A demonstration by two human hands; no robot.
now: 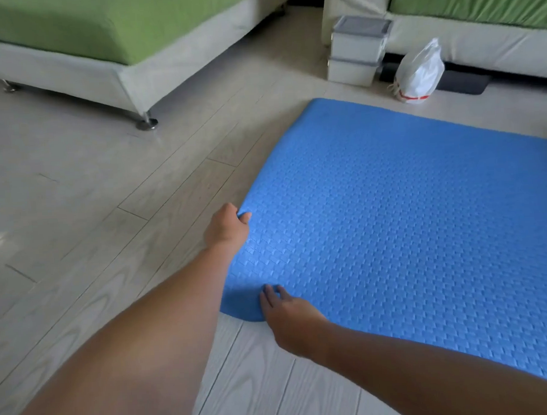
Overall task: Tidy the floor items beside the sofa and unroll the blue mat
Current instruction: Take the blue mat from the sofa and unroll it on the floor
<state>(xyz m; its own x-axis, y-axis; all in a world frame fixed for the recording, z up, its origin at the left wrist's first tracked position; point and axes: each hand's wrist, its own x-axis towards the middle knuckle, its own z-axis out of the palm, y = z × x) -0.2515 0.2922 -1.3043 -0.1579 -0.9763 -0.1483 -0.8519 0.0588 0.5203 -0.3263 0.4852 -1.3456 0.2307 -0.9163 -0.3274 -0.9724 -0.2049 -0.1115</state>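
Observation:
The blue mat (pixel 392 221), with a woven texture, lies spread out over the pale wood floor and runs off the right edge of the view. My left hand (pixel 226 228) grips the mat's left edge, fingers curled under it and thumb on top. My right hand (pixel 289 319) holds the near left corner, which is slightly lifted and curled, with its fingers resting on top. Beside the sofa at the back stand two stacked white storage boxes (pixel 358 51) and a white plastic bag (pixel 420 74) with a red stripe.
A green-cushioned sofa section (pixel 80 49) on metal feet fills the upper left. Another green sofa section (pixel 477 19) is at the upper right, with a dark flat pad (pixel 462 83) on the floor before it. Bare floor (pixel 78 216) lies left of the mat.

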